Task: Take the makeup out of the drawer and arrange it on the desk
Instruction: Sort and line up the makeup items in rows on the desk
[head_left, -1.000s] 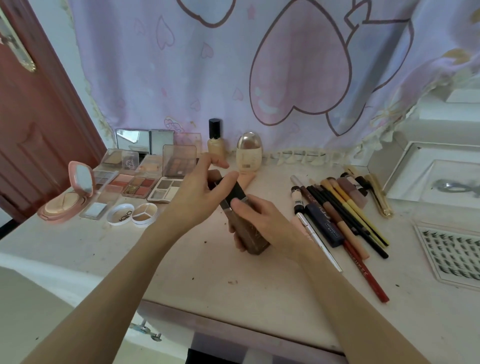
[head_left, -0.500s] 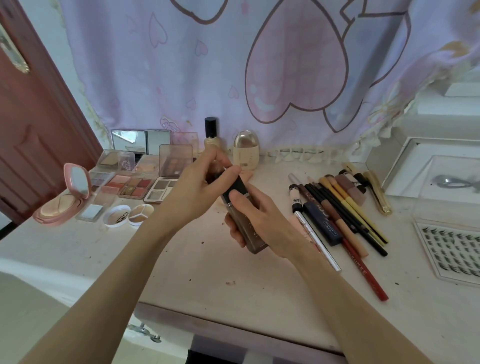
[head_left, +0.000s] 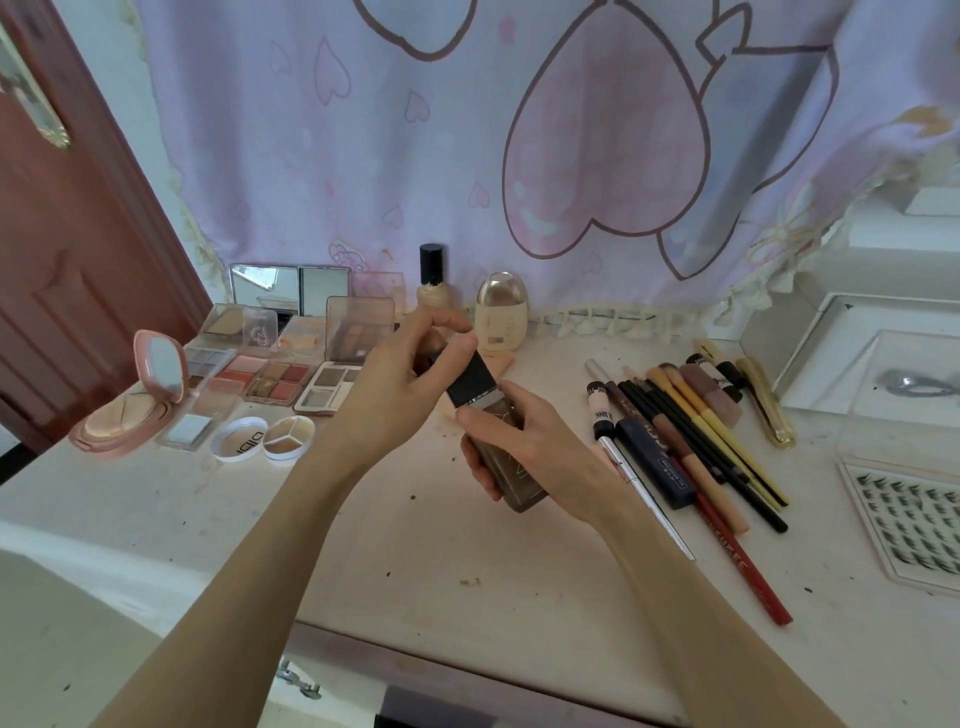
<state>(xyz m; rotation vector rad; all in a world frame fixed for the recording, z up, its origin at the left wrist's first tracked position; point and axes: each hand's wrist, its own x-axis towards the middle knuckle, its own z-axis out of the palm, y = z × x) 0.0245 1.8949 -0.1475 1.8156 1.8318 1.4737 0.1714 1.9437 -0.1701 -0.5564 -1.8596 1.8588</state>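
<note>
Brown foundation bottle (head_left: 511, 457) is held tilted above the desk (head_left: 467, 561): right hand (head_left: 540, 447) wraps its body, left hand (head_left: 410, 379) pinches its black cap (head_left: 470, 382). Placing seems underway; next, stand it beside the bottles (head_left: 467, 301) behind, between palettes (head_left: 280, 374) and pencils (head_left: 691, 436).

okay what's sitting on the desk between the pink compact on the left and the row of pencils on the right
In the head view, eyeshadow palettes and two round pots lie right of the pink compact; then both hands hold a brown foundation bottle above the desk, before the pencils.
</note>
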